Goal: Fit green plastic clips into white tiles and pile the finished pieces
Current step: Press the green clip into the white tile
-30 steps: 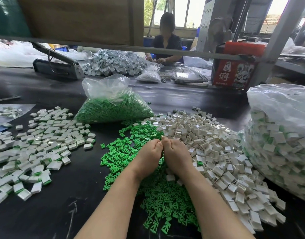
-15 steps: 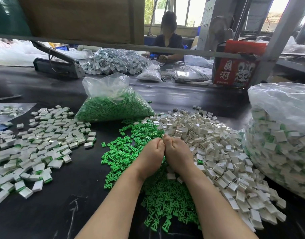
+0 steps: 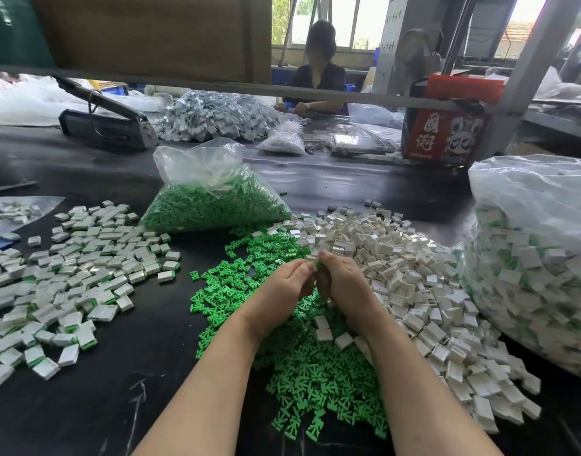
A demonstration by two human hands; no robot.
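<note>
— Since both our hands meet over the seam between the two loose heaps, why do we work just there?

— Because everything is within reach. Our left hand (image 3: 284, 284) and right hand (image 3: 343, 284) are pressed together, fingers curled round one small piece (image 3: 319, 265); a sliver of green shows between the fingertips, and something pale shows at the top of the pinch, so we judge a clip is being seated in a tile. How far it has gone in, we cannot tell.

— And the stock?

— Loose green clips (image 3: 302, 373) lie under and in front of our wrists, white tiles (image 3: 397, 271) heaped just to the right, touching them. Each hand can dip into its own heap without crossing.

— Where do finished ones go?

— Well to the left, apart from the raw parts, spreads the pile of finished pieces (image 3: 72, 278), white with green edges. Keeping a bare strip of the black table (image 3: 85, 416) between should stop done and undone from mixing.

— The bags?

— A clear bag of green clips (image 3: 213, 205) sits behind the loose ones, likely as a refill; a big bag (image 3: 532, 264) at far right holds what look like finished pieces, probably packed output.

— Anyone else?

— A person (image 3: 318, 80) sits across the table, busy with other parts.
</note>
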